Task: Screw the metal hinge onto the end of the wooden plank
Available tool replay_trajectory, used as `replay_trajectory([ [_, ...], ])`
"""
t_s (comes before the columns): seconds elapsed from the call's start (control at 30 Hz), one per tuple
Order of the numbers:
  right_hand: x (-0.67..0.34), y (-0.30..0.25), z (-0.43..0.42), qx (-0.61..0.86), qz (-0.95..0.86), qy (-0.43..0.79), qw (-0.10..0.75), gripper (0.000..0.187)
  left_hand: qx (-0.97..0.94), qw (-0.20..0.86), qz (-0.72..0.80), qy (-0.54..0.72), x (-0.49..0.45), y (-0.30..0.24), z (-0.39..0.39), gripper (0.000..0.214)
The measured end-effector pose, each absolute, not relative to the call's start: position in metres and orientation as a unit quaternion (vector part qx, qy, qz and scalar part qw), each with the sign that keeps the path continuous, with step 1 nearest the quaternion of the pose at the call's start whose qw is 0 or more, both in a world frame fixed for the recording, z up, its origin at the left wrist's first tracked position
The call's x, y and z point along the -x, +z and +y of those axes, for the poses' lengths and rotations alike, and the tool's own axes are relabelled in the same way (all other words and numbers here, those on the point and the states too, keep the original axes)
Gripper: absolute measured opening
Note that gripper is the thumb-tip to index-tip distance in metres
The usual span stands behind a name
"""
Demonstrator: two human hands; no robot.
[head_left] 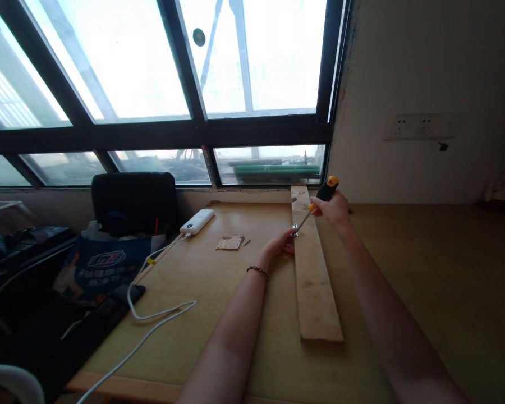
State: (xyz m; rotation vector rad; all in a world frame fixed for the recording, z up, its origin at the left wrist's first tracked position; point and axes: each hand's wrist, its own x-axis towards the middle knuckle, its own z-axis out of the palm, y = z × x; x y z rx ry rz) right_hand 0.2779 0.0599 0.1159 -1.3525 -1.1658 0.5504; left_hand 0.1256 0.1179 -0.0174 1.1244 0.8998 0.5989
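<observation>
A long wooden board lies lengthwise on the table, its far end near the window. On its left edge sits a small metal hinge. My left hand is closed at that edge, its fingertips at the hinge, pressing or holding it against the board. In my right hand is a screwdriver with a black and yellow handle, held tilted. Its shaft slants down to the left, and the tip meets the hinge. Whether a screw sits under the tip is too small to tell.
Left of the board, a small flat packet lies beside a tiny screw-like piece. A white power bank trails a white cable along the table's left side. A black chair and blue bag stand beyond that edge.
</observation>
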Motion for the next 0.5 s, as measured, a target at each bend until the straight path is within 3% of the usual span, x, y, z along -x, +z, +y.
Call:
replay_trajectory([
  [0.5,-0.2869,0.1177,0.0582,0.503,-0.586,0.317,0.55,0.035,-0.513,0.735,0.349,0.273,-0.1207,-0.02,0.1203,0.031],
])
